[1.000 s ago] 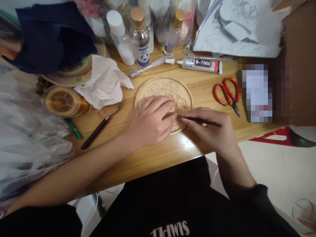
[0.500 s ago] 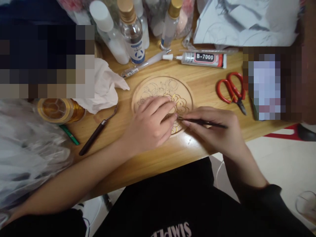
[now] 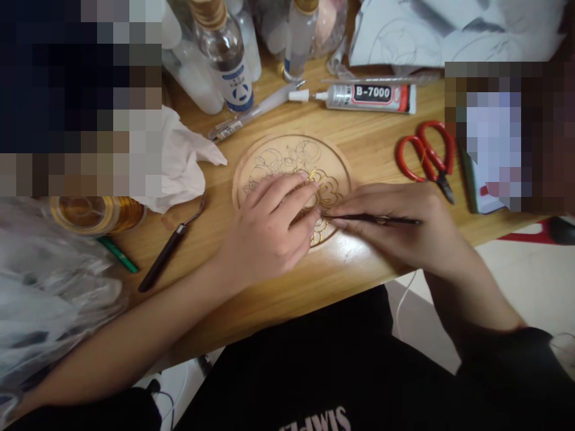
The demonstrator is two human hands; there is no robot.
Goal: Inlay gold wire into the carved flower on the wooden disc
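The right hand [image 3: 398, 218] grips a slim dark tool [image 3: 375, 218] over a round wooden board [image 3: 330, 161], its tip just beside the left hand [image 3: 274, 224].
The left hand lies across the board, though whether it pinches anything underneath I cannot tell; the board rests on the tabletop [image 3: 251, 305] in front of the person. The step looks like working the gold outlines [image 3: 331, 193]; plain drawn lines [image 3: 269, 158] lie beyond. The next move seems to call for a steady tip. Farther out: glue tube [image 3: 371, 98], red-handled cutters [image 3: 430, 172], gold spool [image 3: 123, 215].

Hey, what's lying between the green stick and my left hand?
In the head view, a dark-handled tool with a thin metal tip lies between the green stick and your left hand.
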